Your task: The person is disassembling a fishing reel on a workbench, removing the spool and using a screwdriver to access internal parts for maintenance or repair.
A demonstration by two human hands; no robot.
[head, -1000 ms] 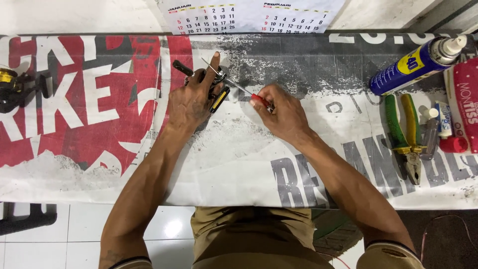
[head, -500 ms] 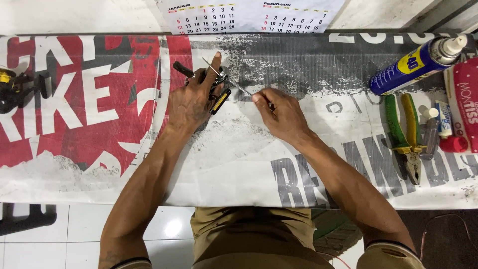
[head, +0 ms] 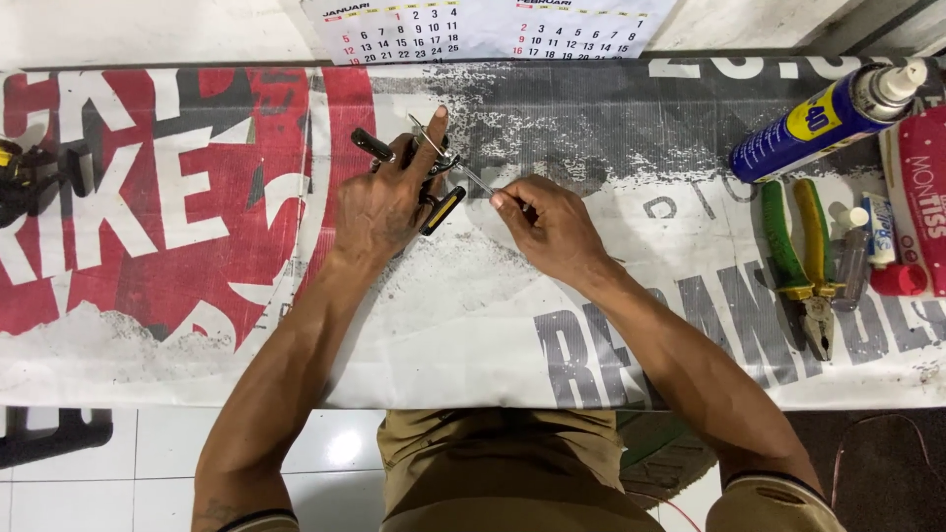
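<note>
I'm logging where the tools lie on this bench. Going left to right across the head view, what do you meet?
Black device at the left edge → left hand pressing a small black tool → right hand holding a thin metal rod → blue spray can → green-and-yellow pliers → small white tube → red pack.

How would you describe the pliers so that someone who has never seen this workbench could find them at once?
Start at the printed banner covering the bench and go to its right end, below the blue spray can. The pliers lie there, jaws toward the person. Their green and yellow handles set them apart from the small white bottles alongside.
</note>
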